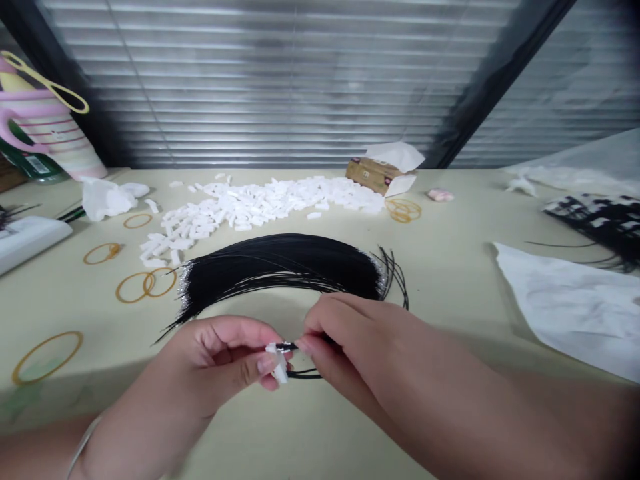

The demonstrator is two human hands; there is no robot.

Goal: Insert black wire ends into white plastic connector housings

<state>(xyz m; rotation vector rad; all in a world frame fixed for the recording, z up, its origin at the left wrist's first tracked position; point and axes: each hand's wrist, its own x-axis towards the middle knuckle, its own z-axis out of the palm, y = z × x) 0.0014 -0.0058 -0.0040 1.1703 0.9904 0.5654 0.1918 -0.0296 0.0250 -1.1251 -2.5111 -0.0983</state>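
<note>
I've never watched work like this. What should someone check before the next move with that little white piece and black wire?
1. Left hand grips the white plastic connector: ok.
2. Right hand pinches the black wire beside the connector: ok.
3. Wire end seated inside the connector: cannot tell, fingers hide it.
4. Bundle of black wires lies clear of both hands: ok.
5. Strands at the bundle's right end lie neatly: not ok, a few curl loose.
6. Pile of spare white connectors within reach beyond the bundle: ok.
</note>
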